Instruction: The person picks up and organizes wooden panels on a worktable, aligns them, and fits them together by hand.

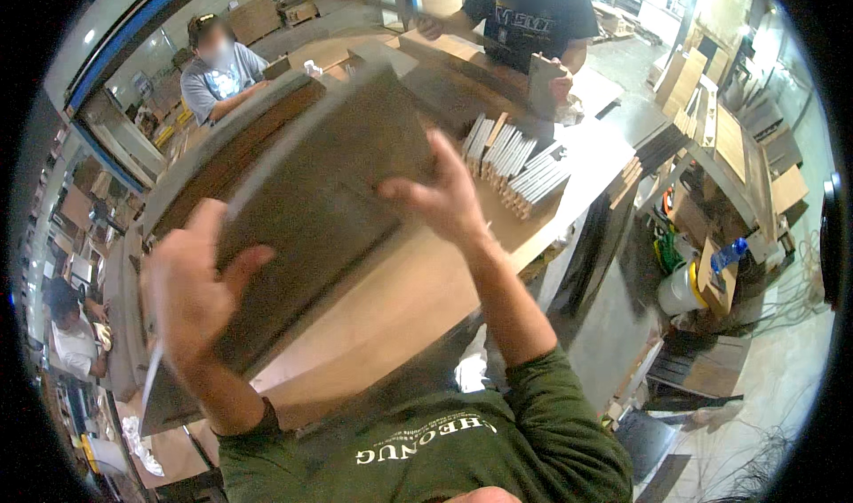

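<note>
dark panel between two hands over a wooden tabletop

at left, dark, flat boards are stacked [233, 158] in long layers. the left hand [191, 285], blurred, has its thumb apart from its fingers at the panel's edge; whether it pinches that edge i cannot tell. the broad, smooth, dark-brown panel [324, 187] lies slantwise between the hands, above the pale wooden tabletop [404, 294]. the right hand [447, 192] is spread at the panel's right side, thumb well away from the fingers. further right, slim grey-faced strips [520, 165] with brown ends sit bundled in rows. rightmost, a white, yellow-rimmed bucket [681, 291] stands near a see-through blue bottle [729, 253]; the contents of both are too small to tell.
</note>
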`<state>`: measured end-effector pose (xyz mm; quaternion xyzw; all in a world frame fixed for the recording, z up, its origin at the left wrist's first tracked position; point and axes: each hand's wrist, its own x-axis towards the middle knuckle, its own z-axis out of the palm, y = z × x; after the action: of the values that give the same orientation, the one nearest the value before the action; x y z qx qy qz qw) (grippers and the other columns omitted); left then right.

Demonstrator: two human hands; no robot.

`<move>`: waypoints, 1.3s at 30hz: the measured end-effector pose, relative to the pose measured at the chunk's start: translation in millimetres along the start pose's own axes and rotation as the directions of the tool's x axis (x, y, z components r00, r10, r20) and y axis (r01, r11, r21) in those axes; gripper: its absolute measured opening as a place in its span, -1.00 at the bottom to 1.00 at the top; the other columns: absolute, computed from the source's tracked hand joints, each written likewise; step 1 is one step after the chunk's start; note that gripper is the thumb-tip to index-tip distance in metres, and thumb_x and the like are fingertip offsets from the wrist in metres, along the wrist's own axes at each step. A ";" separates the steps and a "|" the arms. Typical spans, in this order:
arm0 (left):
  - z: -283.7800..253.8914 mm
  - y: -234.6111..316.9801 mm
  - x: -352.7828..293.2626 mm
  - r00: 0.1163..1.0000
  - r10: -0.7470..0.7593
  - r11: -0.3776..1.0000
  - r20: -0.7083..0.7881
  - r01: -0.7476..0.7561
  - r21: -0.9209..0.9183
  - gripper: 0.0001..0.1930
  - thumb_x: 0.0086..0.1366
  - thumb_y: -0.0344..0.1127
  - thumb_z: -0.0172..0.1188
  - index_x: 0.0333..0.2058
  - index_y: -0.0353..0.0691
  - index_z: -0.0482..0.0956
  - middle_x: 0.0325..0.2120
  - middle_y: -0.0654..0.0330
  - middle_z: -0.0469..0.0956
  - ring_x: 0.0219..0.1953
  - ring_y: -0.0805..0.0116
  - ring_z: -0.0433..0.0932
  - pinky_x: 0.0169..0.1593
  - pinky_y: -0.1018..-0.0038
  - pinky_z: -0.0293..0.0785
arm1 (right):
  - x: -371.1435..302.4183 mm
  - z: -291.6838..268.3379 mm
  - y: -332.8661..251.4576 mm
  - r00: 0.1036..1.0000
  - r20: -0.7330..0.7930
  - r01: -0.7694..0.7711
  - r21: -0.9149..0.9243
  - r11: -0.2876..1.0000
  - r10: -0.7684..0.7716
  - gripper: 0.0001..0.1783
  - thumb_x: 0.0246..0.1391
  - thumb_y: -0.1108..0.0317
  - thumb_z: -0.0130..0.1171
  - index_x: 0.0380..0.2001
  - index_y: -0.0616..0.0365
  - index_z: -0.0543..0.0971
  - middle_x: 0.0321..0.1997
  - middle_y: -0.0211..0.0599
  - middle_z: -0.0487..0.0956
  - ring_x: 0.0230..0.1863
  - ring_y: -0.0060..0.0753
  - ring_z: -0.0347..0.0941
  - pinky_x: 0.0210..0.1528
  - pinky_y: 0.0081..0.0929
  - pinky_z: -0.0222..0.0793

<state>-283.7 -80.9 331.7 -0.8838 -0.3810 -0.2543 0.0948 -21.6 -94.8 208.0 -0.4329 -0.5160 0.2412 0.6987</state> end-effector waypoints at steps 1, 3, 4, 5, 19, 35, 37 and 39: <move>-16.9 5.1 -1.7 0.996 -0.015 0.999 -0.090 0.011 -0.042 -0.49 -0.04 0.07 0.32 -0.28 -0.22 0.44 -0.56 -0.06 0.50 -0.49 -0.09 0.49 -0.38 0.16 0.37 | 7.7 0.5 -20.8 0.997 0.068 0.039 0.052 0.998 -0.042 -0.39 -0.24 0.28 0.46 -0.13 0.21 0.37 -0.20 -0.31 0.47 -0.17 -0.44 0.36 -0.07 -0.44 0.33; -21.2 11.1 -5.7 0.997 -0.067 0.976 -0.025 0.061 -0.207 -0.58 -0.01 -0.05 0.34 -0.30 -0.22 0.46 -0.51 -0.06 0.52 -0.47 -0.06 0.50 -0.37 0.19 0.39 | 9.5 6.1 -43.8 0.960 -0.034 0.277 0.002 0.961 -0.277 -0.36 -0.21 0.26 0.45 -0.08 0.21 0.35 -0.11 -0.27 0.43 -0.10 -0.40 0.35 -0.03 -0.43 0.31; -8.9 9.4 -7.2 1.000 -0.028 0.995 -0.005 0.027 -0.092 -0.63 0.00 -0.12 0.34 -0.32 -0.23 0.45 -0.50 -0.05 0.52 -0.46 -0.05 0.51 -0.37 0.20 0.40 | 9.4 3.5 -48.7 0.913 -0.086 0.396 -0.036 0.917 -0.398 -0.35 -0.20 0.26 0.44 -0.06 0.21 0.34 -0.07 -0.26 0.41 -0.07 -0.38 0.34 -0.01 -0.43 0.30; 19.0 12.4 -1.4 0.996 0.050 0.995 0.074 -0.043 -0.095 -0.66 -0.01 -0.17 0.33 -0.35 -0.22 0.45 -0.49 -0.05 0.53 -0.45 -0.04 0.52 -0.37 0.21 0.41 | 3.9 -2.3 -47.1 0.880 -0.181 0.396 -0.227 0.890 -0.438 -0.35 -0.18 0.26 0.42 -0.04 0.21 0.34 -0.03 -0.26 0.38 -0.03 -0.36 0.32 0.04 -0.42 0.26; 165.8 -4.7 -57.1 1.000 -0.025 0.998 0.012 0.024 0.062 -0.71 0.02 -0.20 0.23 -0.29 -0.17 0.47 -0.37 0.18 0.45 -0.20 0.24 0.48 -0.09 0.30 0.30 | -26.8 75.7 30.2 0.893 0.381 0.449 -0.798 0.402 -0.240 -0.66 0.03 -0.08 0.10 -0.38 -0.07 0.58 -0.39 -0.48 0.59 -0.29 -0.32 0.45 0.08 -0.30 0.18; -6.5 -324.9 -468.7 0.383 -0.795 0.586 -0.470 0.686 -0.432 0.08 -0.20 -0.17 0.51 0.25 -0.25 0.01 0.21 -0.09 0.12 0.27 0.00 0.09 0.29 0.21 0.05 | -78.6 292.5 -23.7 0.645 0.673 0.568 -0.739 0.362 0.362 -0.33 -0.25 -0.32 0.21 -0.34 0.10 0.64 -0.37 -0.09 0.61 -0.28 0.00 0.53 -0.22 -0.15 0.42; 2.5 -338.8 -471.6 0.402 -0.848 0.530 -0.346 0.640 -0.556 0.05 -0.17 -0.19 0.49 0.25 -0.26 0.02 0.20 -0.06 0.13 0.27 0.04 0.08 0.29 0.23 0.05 | -90.3 349.4 -19.6 0.547 0.757 0.625 -0.654 0.426 0.358 -0.31 -0.29 -0.32 0.23 -0.34 0.11 0.63 -0.34 -0.09 0.61 -0.24 0.00 0.53 -0.18 -0.15 0.42; 23.5 -366.2 -480.8 0.406 -0.850 0.527 -0.337 0.631 -0.570 0.00 -0.16 -0.22 0.48 0.23 -0.28 0.08 0.14 -0.01 0.25 0.16 0.08 0.28 0.22 0.28 0.20 | -105.3 411.3 -21.6 0.467 0.816 0.650 -0.578 0.493 0.341 -0.30 -0.32 -0.29 0.27 -0.32 0.13 0.62 -0.29 -0.09 0.61 -0.18 -0.02 0.52 -0.14 -0.16 0.42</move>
<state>-818.1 -119.7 51.3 -0.4910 -0.6370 -0.5888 -0.0799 -443.4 -41.9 210.7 -0.4685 -0.8805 0.0572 0.0441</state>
